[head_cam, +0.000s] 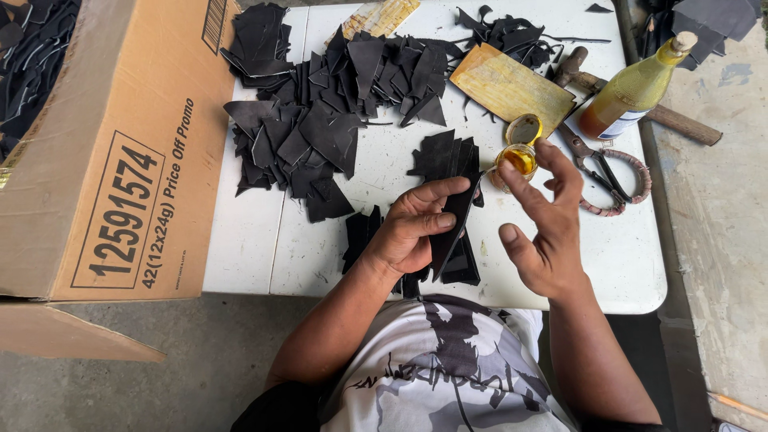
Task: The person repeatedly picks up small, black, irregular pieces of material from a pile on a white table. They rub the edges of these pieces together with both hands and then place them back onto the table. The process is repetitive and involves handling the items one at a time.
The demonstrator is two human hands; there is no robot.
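My left hand [414,226] grips a long black leather piece [453,230], held upright over the near edge of the white table [248,240]. My right hand [542,221] hovers just to its right with fingers spread and nothing in it, its fingertips close to a small round tin of yellow glue [518,158] with its lid tilted open. More black leather pieces [445,156] lie stacked just beyond my left hand, and a few rest under it.
A big heap of black leather cut-offs [320,112] covers the table's far left. A cardboard box [120,152] stands at the left. A yellowed board [510,86], scissors [604,172], a hammer [640,104] and a glue bottle [632,90] sit at the right.
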